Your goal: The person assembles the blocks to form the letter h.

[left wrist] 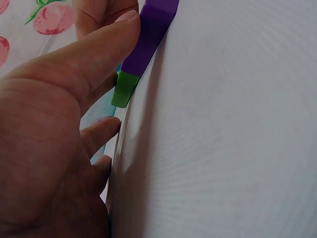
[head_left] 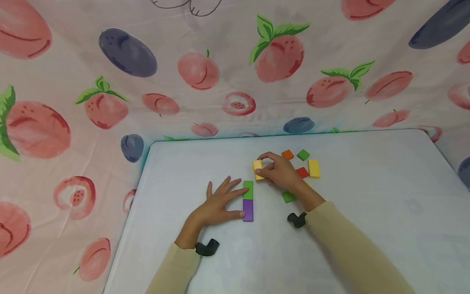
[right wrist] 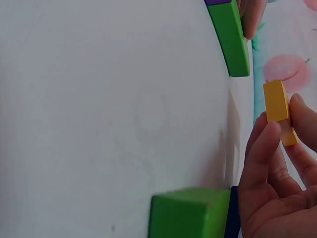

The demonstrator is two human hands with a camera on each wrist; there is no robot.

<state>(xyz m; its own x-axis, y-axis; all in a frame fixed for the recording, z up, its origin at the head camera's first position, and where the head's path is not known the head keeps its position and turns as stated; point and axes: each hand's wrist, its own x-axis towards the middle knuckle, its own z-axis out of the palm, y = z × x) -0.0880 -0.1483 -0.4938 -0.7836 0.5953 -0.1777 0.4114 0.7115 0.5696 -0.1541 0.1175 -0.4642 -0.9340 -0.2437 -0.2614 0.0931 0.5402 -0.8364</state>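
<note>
A green block (head_left: 248,190) and a purple block (head_left: 248,210) lie end to end in a line on the white table. My left hand (head_left: 219,205) is spread beside them: the index fingertip touches the green block and the thumb tip is at the purple block's side, which also shows in the left wrist view on the purple block (left wrist: 150,37). Just beyond the line's far end, my right hand (head_left: 282,173) pinches a yellow block (head_left: 258,169) between thumb and fingers. In the right wrist view that yellow block (right wrist: 276,101) appears held off the table.
Around the right hand lie an orange block (head_left: 288,154), a small green block (head_left: 303,154), a red block (head_left: 302,172) and another yellow block (head_left: 313,168). A nearer green block (head_left: 288,197) sits under the right forearm. Fruit-patterned cloth (head_left: 205,69) hangs behind the table.
</note>
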